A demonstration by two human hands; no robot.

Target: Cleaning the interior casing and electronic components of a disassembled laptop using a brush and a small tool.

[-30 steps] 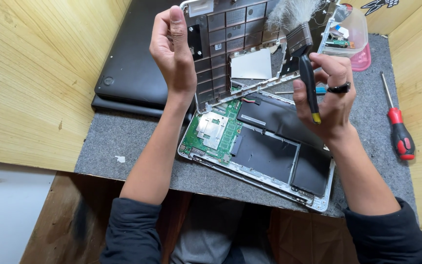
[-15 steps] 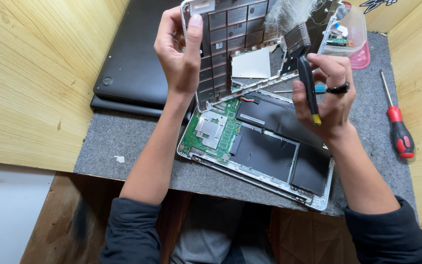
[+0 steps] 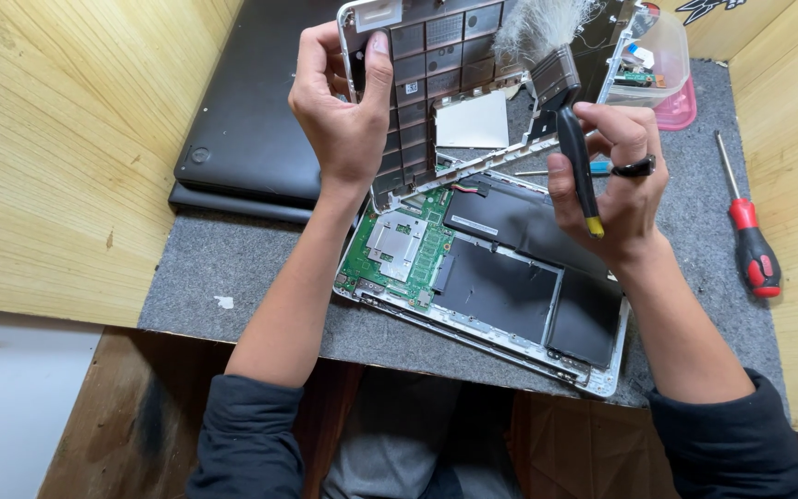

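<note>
My left hand (image 3: 339, 115) grips the left edge of a laptop's keyboard cover panel (image 3: 445, 69), held upright with its dark underside towards me. My right hand (image 3: 616, 180) holds a small brush (image 3: 561, 102) by its black handle; the pale bristles rest against the panel's upper right part. Below both hands lies the open laptop base (image 3: 491, 277) with a green circuit board on the left and black battery cells on the right.
A closed black laptop (image 3: 251, 120) lies at the back left on the grey felt mat (image 3: 233, 277). A red-handled screwdriver (image 3: 750, 240) lies at the right. A clear plastic box with a pink lid (image 3: 662, 69) stands at the back right. Wooden walls flank both sides.
The brush has moved up, from the panel's lower right edge onto its upper part. My left hand has shifted its grip slightly on the panel's edge.
</note>
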